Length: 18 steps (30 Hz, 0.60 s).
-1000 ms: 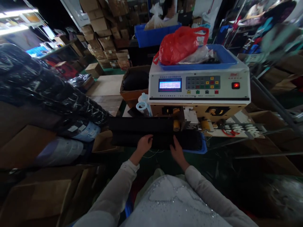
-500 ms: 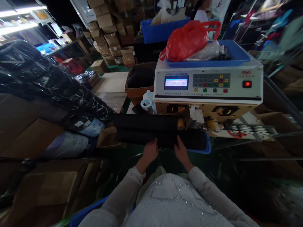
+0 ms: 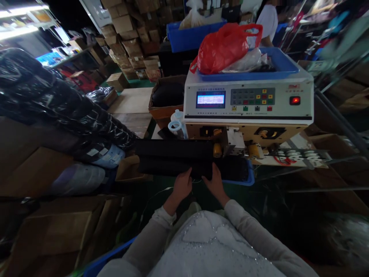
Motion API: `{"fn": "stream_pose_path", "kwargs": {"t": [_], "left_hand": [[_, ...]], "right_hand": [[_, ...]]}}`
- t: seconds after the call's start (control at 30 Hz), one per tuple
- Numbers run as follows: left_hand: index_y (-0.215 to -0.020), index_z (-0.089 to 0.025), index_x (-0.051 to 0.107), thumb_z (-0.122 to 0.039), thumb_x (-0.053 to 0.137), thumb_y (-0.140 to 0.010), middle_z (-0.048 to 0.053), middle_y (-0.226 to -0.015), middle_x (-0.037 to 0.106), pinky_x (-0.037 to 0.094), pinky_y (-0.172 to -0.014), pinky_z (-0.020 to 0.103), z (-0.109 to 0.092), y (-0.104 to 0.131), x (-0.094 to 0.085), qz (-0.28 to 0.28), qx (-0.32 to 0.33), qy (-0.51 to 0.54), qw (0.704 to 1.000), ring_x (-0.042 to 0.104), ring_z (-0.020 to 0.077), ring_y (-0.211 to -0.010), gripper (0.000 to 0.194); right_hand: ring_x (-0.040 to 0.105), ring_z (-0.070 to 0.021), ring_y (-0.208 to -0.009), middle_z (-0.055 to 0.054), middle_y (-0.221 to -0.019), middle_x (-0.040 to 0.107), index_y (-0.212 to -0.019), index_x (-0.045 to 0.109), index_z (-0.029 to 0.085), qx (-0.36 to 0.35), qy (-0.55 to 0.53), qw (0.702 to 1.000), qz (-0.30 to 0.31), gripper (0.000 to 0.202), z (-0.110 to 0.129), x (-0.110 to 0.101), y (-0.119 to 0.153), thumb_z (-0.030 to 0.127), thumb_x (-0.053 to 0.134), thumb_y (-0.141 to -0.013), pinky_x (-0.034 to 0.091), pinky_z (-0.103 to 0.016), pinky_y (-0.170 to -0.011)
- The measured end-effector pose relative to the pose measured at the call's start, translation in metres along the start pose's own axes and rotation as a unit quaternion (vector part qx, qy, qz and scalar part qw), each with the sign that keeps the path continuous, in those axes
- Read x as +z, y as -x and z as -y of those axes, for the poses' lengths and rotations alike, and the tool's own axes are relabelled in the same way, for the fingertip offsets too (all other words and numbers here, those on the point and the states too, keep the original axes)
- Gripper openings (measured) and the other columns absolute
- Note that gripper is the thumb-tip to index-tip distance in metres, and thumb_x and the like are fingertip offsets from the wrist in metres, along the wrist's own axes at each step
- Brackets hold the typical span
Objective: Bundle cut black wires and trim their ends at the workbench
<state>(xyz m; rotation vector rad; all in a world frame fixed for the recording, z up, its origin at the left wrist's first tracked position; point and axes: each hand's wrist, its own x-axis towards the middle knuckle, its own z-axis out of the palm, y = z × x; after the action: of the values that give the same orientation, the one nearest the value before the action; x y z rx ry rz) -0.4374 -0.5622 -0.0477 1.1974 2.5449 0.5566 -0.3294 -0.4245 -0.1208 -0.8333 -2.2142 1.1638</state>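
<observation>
Left hand [image 3: 214, 182]: thumb and fingers spread apart, forearm angled inward. Right hand [image 3: 182, 185]: fingers bunched, pointing forward. Hands near each other, apart. Both forearms sleeved, wrists bare.

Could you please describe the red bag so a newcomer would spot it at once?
Find the white machine with the lit screen. On top sits a blue tray, with the red bag at its left end. Its bright colour and looped handle set it apart from the clear plastic beside it.
</observation>
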Motion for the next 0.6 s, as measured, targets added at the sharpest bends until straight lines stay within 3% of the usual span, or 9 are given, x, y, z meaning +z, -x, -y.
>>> {"fn": "stream_pose_path", "kwargs": {"t": [0.2, 0.6], "left_hand": [[-0.140, -0.008, 0.039, -0.015, 0.038, -0.088, 0.017, -0.131, 0.057, 0.041, -0.103, 0.041, 0.011, -0.006, -0.002, 0.012, -0.058, -0.042, 0.997, 0.055, 0.0252, -0.120, 0.053], [-0.145, -0.013, 0.027, -0.015, 0.037, -0.088, 0.016, -0.140, 0.051, 0.018, -0.115, 0.054, -0.014, 0.001, 0.002, 0.079, -0.059, -0.050, 0.994, 0.041, 0.0223, -0.134, 0.058]], "right_hand": [[0.031, -0.0328, -0.136, -0.019, -0.145, 0.037, -0.145, 0.029, 0.011, 0.009, -0.002, 1.000, -0.012, 0.073, 0.002, 0.001, -0.004, 0.033, 0.056, -0.081, 0.029, -0.054, -0.111], [0.040, -0.0298, -0.133, -0.019, -0.143, 0.044, -0.143, 0.034, 0.008, 0.016, -0.008, 1.000, -0.017, 0.066, -0.004, 0.000, 0.006, 0.033, 0.048, -0.083, 0.030, -0.051, -0.112]]}}
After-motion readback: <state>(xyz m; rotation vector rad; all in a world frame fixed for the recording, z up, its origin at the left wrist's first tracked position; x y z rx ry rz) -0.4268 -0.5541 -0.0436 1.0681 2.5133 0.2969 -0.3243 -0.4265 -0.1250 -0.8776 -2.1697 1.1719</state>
